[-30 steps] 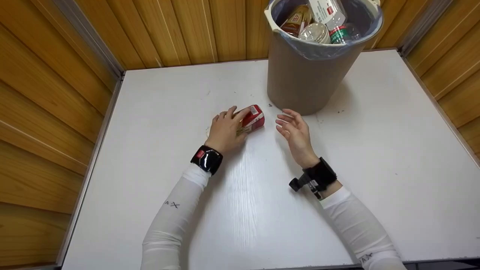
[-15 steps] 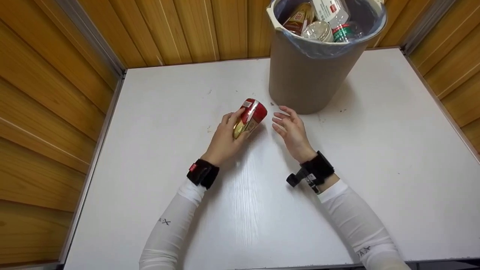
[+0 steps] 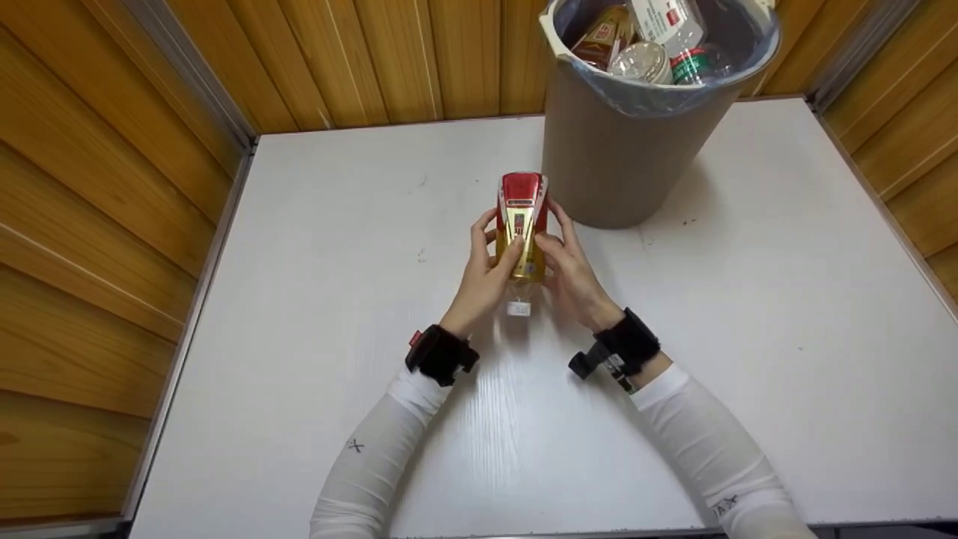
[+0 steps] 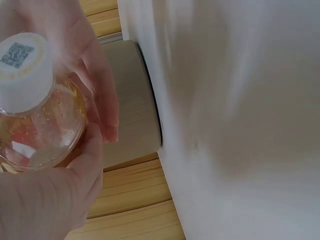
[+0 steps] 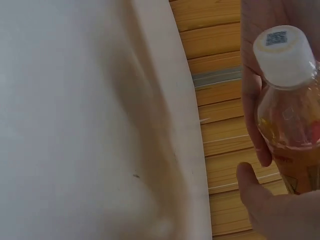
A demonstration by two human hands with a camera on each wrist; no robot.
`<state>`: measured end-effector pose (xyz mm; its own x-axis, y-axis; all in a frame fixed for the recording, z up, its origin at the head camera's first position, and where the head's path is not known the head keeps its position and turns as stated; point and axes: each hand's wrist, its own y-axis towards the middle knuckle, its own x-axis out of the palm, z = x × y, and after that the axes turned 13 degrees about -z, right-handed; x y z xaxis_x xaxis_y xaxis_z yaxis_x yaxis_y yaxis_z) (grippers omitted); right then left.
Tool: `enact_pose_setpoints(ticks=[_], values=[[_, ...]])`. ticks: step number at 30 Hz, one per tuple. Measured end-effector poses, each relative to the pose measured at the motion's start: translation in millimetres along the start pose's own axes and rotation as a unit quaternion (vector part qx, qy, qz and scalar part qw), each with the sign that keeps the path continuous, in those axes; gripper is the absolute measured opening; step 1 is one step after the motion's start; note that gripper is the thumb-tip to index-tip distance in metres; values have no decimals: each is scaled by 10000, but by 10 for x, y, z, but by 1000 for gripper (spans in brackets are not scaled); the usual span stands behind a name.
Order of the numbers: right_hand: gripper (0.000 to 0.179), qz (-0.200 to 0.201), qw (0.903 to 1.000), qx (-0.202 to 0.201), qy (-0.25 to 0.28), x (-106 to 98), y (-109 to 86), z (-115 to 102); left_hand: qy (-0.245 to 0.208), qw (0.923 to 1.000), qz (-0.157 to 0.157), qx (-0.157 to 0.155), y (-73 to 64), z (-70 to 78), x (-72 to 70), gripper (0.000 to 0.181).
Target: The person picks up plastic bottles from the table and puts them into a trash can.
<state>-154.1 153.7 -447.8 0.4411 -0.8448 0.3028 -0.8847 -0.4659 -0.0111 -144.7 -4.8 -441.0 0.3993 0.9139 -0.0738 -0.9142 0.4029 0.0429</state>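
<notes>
A plastic drink bottle [image 3: 522, 224] with a red and gold label is held between both hands over the table, its white cap [image 3: 518, 308] toward the person. My left hand [image 3: 483, 277] grips it from the left, thumb across the label. From the other side, my right hand [image 3: 572, 269] holds the bottle with thumb and fingers. In the left wrist view, the clear shoulder of the bottle [image 4: 47, 127] shows below a cap with a square printed code. Amber colour shows in the lower part of the bottle [image 5: 295, 160] in the right wrist view.
A brown bin [image 3: 621, 150] with a blue liner stands at the back right, just beyond the hands. Several bottles and a clear container [image 3: 666, 22] fill its top. Wood-panelled walls [image 3: 374, 60] border the white table [image 3: 337, 224]. Small dark specks lie beside the bin.
The left hand has lifted the bottle off the table, moved it right and turned its cap toward the person. The right hand has closed in and now holds it too.
</notes>
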Motion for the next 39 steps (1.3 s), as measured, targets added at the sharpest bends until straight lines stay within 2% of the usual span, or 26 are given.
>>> enact_pose_setpoints(ticks=[4,10,16,24,30,33,39], values=[[76,-24,9999,-141,-76,-25,-19,13,351,9993,-6,141,1,-33,38,55],[78,185,9984,-78,-523,-77,-59,12,1368,9903,68,212,-21,-89,17,51],[76,257,9963,58,-819,-109,-90,4,2218,9743,274,300,-55,-115,-48,50],[76,137,9976,37,-677,-113,-135,-63,3108,9471,634,483,-81,-89,-188,49],[78,-178,9988,-138,-428,-106,-147,-167,3514,9302,865,612,-88,-76,-300,49],[78,-268,9978,-264,-538,-94,-143,-260,3587,9266,932,628,-86,-70,-339,48],[73,-311,9918,-464,-1152,-56,-143,-532,3646,9240,993,583,-96,-71,-371,48]])
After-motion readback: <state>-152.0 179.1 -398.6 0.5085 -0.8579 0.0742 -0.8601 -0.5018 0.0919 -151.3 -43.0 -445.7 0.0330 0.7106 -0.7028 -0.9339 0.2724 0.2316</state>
